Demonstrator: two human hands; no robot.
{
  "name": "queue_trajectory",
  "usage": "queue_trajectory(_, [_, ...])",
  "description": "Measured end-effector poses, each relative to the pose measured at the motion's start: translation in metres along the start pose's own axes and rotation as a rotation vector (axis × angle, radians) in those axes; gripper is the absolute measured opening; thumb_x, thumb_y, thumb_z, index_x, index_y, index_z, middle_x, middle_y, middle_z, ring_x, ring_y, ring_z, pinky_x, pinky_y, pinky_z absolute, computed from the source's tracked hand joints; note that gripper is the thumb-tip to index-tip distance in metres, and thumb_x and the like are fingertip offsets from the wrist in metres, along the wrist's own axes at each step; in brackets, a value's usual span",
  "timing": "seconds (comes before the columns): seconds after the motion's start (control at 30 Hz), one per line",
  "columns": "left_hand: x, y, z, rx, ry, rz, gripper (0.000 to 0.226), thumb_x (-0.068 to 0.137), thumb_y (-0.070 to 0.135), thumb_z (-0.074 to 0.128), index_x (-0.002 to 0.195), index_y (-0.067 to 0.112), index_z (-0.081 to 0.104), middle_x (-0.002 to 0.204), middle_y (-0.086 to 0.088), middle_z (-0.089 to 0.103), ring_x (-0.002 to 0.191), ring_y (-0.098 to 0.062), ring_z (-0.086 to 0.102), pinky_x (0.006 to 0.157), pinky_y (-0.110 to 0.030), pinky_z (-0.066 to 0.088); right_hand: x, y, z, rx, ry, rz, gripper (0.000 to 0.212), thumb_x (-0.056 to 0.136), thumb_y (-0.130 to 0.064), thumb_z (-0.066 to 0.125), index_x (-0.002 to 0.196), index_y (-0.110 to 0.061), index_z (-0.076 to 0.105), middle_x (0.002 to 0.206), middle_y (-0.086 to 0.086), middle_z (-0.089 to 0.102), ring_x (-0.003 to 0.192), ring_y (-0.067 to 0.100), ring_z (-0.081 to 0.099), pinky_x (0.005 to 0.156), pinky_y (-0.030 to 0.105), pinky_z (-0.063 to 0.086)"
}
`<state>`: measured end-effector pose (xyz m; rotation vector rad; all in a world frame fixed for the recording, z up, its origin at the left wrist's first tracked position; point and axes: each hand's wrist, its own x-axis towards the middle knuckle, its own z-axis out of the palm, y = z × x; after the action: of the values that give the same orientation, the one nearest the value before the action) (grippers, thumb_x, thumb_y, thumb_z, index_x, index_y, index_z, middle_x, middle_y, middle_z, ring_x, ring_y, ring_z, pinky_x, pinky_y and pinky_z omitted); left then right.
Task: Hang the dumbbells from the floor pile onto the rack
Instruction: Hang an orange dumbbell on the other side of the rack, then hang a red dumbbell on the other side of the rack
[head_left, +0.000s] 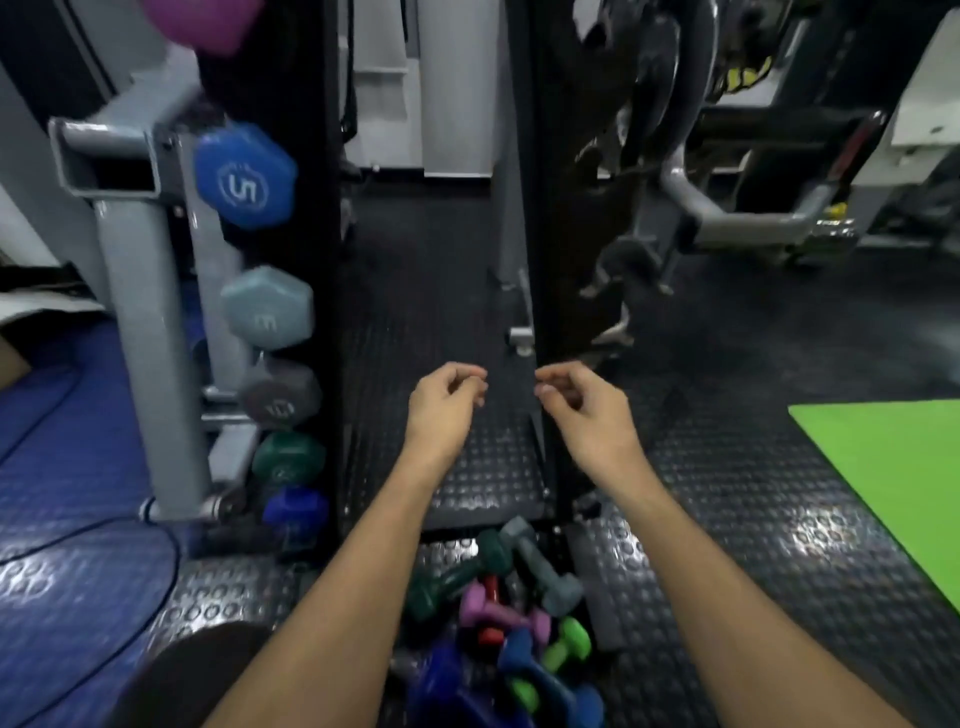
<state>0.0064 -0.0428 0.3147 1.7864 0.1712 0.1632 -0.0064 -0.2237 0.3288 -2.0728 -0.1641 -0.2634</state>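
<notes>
We hold both hands out in front of us, above the studded black floor (727, 493), and neither carries anything. Our left hand (441, 410) has its fingers loosely curled with nothing inside them, and our right hand (587, 410) mirrors it, fingertips turned inward; each grip is slack and empty, fingers relaxed rather than clenched. We judge that they hang like this because we are between loads, ready to reach down for the next weight.

The pile of dumbbells (509, 618) lies on the floor at the bottom edge of the view, between our forearms and well below both hands, closer to our body than the hands are. It is a loose heap of green, grey, purple, red, blue and lime pieces lying across one another, so whichever sits on top looks easiest to lift first.

The rack (150, 332) stands at the left, a grey upright frame. Along its right side dumbbells already hang in a column: a blue dumbbell (244, 176) marked 5 highest, then pale blue, grey, dark green and a deep blue one lowest near the floor. A green mat (893, 467) lies at the right edge.
</notes>
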Motion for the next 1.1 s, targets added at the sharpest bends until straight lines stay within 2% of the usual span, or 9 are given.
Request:
queue_trajectory(0.13, [-0.007, -0.107, 0.018, 0.108, -0.049, -0.275, 0.021, 0.099, 0.021, 0.057, 0.088, 0.028, 0.073, 0.088, 0.001, 0.077, 0.088, -0.023, 0.073, 0.08, -0.042, 0.059, -0.022, 0.081, 0.042, -0.109, -0.183, 0.213, 0.011, 0.096, -0.02, 0.067, 0.103, -0.022, 0.075, 0.081, -0.011, 0.069, 0.075, 0.005, 0.062, 0.068, 0.017, 0.045])
queue_trajectory(0.27, [-0.017, -0.207, 0.029, 0.19, -0.064, -0.544, 0.019, 0.093, 0.016, 0.06, 0.085, 0.011, 0.076, 0.093, -0.015, 0.078, 0.076, -0.023, 0.068, 0.073, -0.037, 0.056, -0.039, 0.158, 0.084, -0.212, -0.359, 0.462, 0.02, 0.097, -0.027, 0.063, 0.106, -0.017, 0.077, 0.1, 0.006, 0.076, 0.096, 0.025, 0.071, 0.086, 0.034, 0.056])
queue_trajectory(0.33, [-0.025, -0.244, 0.035, 0.304, -0.081, -0.602, 0.015, 0.093, 0.017, 0.065, 0.092, 0.009, 0.077, 0.096, -0.012, 0.078, 0.08, -0.021, 0.066, 0.076, -0.036, 0.054, -0.047, 0.188, 0.103, -0.27, -0.432, 0.554, 0.024, 0.097, -0.029, 0.059, 0.105, -0.014, 0.077, 0.103, 0.013, 0.076, 0.1, 0.031, 0.071, 0.085, 0.032, 0.055])
queue_trajectory(0.43, [-0.028, -0.283, 0.043, 0.559, -0.167, -0.523, 0.014, 0.093, 0.021, 0.07, 0.105, 0.018, 0.076, 0.102, 0.0, 0.075, 0.086, -0.015, 0.062, 0.077, -0.027, 0.047, -0.057, 0.221, 0.129, -0.332, -0.531, 0.609, 0.028, 0.101, -0.025, 0.054, 0.109, -0.009, 0.075, 0.111, 0.016, 0.073, 0.108, 0.034, 0.068, 0.083, 0.028, 0.047])
queue_trajectory(0.53, [-0.019, -0.314, 0.05, 0.66, -0.282, -0.513, 0.023, 0.09, 0.023, 0.074, 0.112, 0.017, 0.071, 0.105, 0.0, 0.072, 0.089, -0.016, 0.065, 0.081, -0.029, 0.051, -0.067, 0.248, 0.152, -0.351, -0.537, 0.649, 0.026, 0.099, -0.014, 0.053, 0.101, 0.002, 0.073, 0.106, 0.021, 0.074, 0.104, 0.035, 0.071, 0.084, 0.037, 0.054])
queue_trajectory(0.63, [-0.01, -0.339, 0.055, 0.749, -0.479, -0.52, 0.038, 0.09, 0.037, 0.075, 0.122, 0.018, 0.065, 0.102, 0.003, 0.064, 0.092, -0.016, 0.062, 0.085, -0.031, 0.05, -0.077, 0.27, 0.169, -0.35, -0.606, 0.691, 0.016, 0.095, -0.013, 0.055, 0.083, -0.012, 0.066, 0.095, 0.012, 0.072, 0.093, 0.029, 0.069, 0.08, 0.036, 0.056])
queue_trajectory(0.73, [0.001, -0.356, 0.063, 0.921, -0.576, -0.429, 0.045, 0.092, 0.052, 0.067, 0.126, 0.023, 0.062, 0.119, -0.003, 0.067, 0.112, -0.024, 0.063, 0.11, -0.042, 0.039, -0.082, 0.286, 0.182, -0.378, -0.69, 0.691, 0.021, 0.1, -0.021, 0.053, 0.08, -0.023, 0.056, 0.096, 0.005, 0.06, 0.09, 0.019, 0.054, 0.08, 0.027, 0.044])
queue_trajectory(0.93, [0.01, -0.375, 0.075, 0.836, -0.594, -0.352, 0.052, 0.095, 0.049, 0.064, 0.139, 0.024, 0.053, 0.128, -0.005, 0.069, 0.119, -0.027, 0.064, 0.096, -0.035, 0.047, -0.084, 0.307, 0.196, -0.4, -0.731, 0.657, 0.019, 0.102, -0.025, 0.052, 0.098, -0.017, 0.069, 0.096, 0.004, 0.06, 0.091, 0.019, 0.054, 0.089, 0.031, 0.048])
queue_trajectory(1.1, [0.004, -0.39, 0.071, 0.696, -0.519, -0.367, 0.045, 0.098, 0.046, 0.062, 0.137, 0.024, 0.058, 0.126, -0.007, 0.07, 0.12, -0.027, 0.064, 0.101, -0.038, 0.047, -0.091, 0.318, 0.209, -0.349, -0.671, 0.68, 0.026, 0.096, -0.021, 0.061, 0.102, -0.002, 0.078, 0.105, 0.018, 0.076, 0.104, 0.034, 0.07, 0.09, 0.036, 0.054])
